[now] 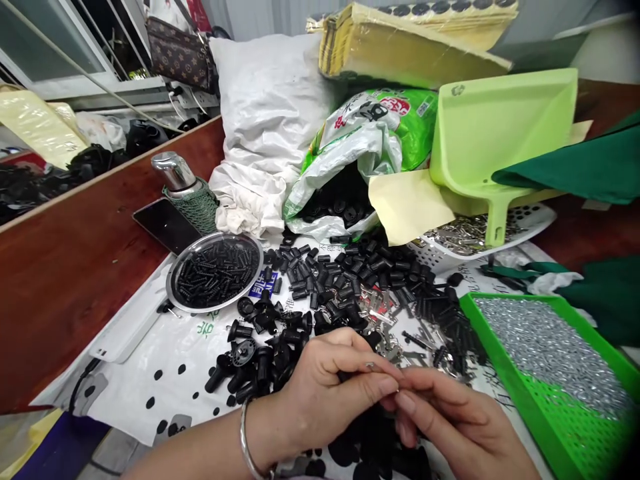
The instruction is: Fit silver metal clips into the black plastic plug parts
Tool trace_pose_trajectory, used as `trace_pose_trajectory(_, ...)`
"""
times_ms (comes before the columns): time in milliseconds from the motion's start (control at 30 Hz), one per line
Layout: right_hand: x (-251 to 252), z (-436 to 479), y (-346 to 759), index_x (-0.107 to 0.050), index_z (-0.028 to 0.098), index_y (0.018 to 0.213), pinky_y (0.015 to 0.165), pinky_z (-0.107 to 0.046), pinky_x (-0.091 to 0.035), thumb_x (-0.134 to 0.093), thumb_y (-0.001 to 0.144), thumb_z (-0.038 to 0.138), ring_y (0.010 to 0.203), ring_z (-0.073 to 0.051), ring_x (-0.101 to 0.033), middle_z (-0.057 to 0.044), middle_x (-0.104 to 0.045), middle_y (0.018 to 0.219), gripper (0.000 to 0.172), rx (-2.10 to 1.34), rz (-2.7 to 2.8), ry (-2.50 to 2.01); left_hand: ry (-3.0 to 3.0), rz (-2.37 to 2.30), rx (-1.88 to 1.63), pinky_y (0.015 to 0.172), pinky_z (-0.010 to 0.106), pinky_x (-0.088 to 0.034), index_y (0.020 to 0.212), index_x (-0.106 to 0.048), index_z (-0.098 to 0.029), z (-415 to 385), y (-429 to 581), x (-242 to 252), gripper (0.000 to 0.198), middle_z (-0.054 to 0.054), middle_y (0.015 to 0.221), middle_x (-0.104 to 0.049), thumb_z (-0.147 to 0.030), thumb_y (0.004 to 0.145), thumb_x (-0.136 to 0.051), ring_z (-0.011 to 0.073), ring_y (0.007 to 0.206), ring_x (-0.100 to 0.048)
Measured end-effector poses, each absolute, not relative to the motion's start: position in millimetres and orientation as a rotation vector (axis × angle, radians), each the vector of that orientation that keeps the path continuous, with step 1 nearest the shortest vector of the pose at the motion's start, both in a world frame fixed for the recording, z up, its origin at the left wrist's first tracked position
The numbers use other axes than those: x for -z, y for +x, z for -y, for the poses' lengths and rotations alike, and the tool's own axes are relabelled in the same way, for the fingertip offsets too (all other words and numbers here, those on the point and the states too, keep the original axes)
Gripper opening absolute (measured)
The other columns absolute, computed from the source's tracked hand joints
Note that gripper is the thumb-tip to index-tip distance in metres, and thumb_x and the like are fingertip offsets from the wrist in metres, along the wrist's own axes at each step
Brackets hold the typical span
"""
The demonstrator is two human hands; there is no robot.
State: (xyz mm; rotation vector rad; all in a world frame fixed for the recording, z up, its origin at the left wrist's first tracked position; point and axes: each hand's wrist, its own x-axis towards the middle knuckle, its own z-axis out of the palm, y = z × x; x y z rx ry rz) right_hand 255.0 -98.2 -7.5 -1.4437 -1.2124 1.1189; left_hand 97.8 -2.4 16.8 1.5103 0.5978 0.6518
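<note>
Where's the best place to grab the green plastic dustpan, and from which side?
By the narrow handle of the green dustpan, coming from above on the near side: it's slim enough for fingers to wrap and juts toward you, while the wide scoop leans on the papers.

A reddish-brown wooden tabletop [85, 287] carries a white printed plastic sheet [140, 380] strewn with black plastic parts [345, 280] and silver metal pieces [383, 319]. A round steel tray [215, 237] and a green perforated tray [500, 380] sit on the sheet; a phone [165, 225] lies just beside it.

Black parts [350, 280], silver pins [380, 319], vivid green tray [510, 297], pale green dustpan [500, 133], brown monogram handbag [180, 53].
</note>
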Motion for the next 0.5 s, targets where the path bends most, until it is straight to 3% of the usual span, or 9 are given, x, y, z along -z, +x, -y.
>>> trace_pose_trajectory(300,23.8,101.2,265.4,-0.068,0.025,0.089,0.051,-0.021,-0.049,-0.063,0.081,0.033,0.051,-0.012,-0.058,-0.002,-0.066,0.063,0.012,-1.116,0.868,-1.294,1.47,-0.58,-0.636,0.065,0.023,-0.047,0.089,-0.073,-0.016,7.6,121.0,-9.0,0.018,0.005,0.072,-0.059,-0.025,0.079,-0.062,0.0121,0.069,-0.056)
trace_pose_trajectory(500,29.4,108.7,287.0,-0.067,0.027,0.087,0.046,-0.02,-0.05,-0.068,0.076,0.036,0.047,-0.013,-0.058,-0.002,-0.068,0.066,0.013,-0.9,0.755,-1.309,2.007,-0.695,-0.728,0.059,0.022,-0.049,0.086,-0.07,-0.011,-47.5,133.0,-21.3,0.024,0.006,0.075,-0.064,-0.025,0.086,-0.051,0.0111,0.063,-0.058)
